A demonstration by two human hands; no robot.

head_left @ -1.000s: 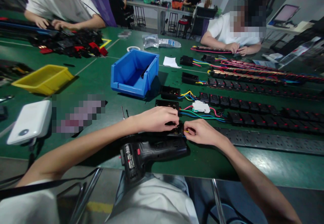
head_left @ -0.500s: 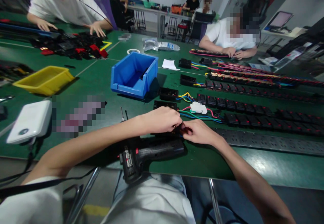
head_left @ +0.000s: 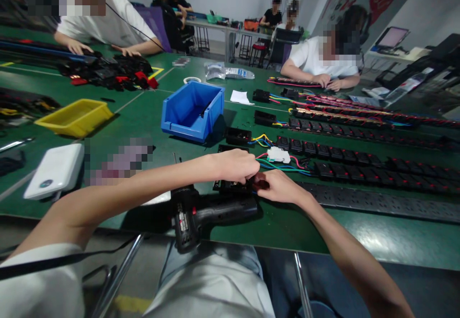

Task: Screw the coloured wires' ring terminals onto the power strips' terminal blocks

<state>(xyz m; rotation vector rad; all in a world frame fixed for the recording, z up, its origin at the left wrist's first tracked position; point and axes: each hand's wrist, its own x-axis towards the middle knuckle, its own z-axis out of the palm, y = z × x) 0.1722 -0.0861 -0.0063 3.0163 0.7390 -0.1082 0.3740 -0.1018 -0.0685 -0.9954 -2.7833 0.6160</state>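
My left hand (head_left: 235, 167) is closed, fingertips pinched over a small black plastic box (head_left: 224, 186) that is partly hidden beneath it. My right hand (head_left: 278, 186) meets it from the other side, thumb and fingers pinched at the box's right end. Whatever the fingertips hold is too small and covered to make out. To the right of my right hand runs a long black power strip (head_left: 345, 200), socket face up. A black cordless drill (head_left: 215, 212) lies near the table edge, just below both hands.
A blue bin (head_left: 187, 128) and a yellow tray (head_left: 77, 125) stand on the green table. Several wired switch strips (head_left: 345, 152) stretch rightward, one with a white connector (head_left: 278, 155). A white power bank (head_left: 53, 171) lies left. Co-workers sit across the table.
Both hands stay together at the black box with only slight finger movement. The view has shifted a little. At the far left, a co-worker's hands have moved over the pile of black parts.
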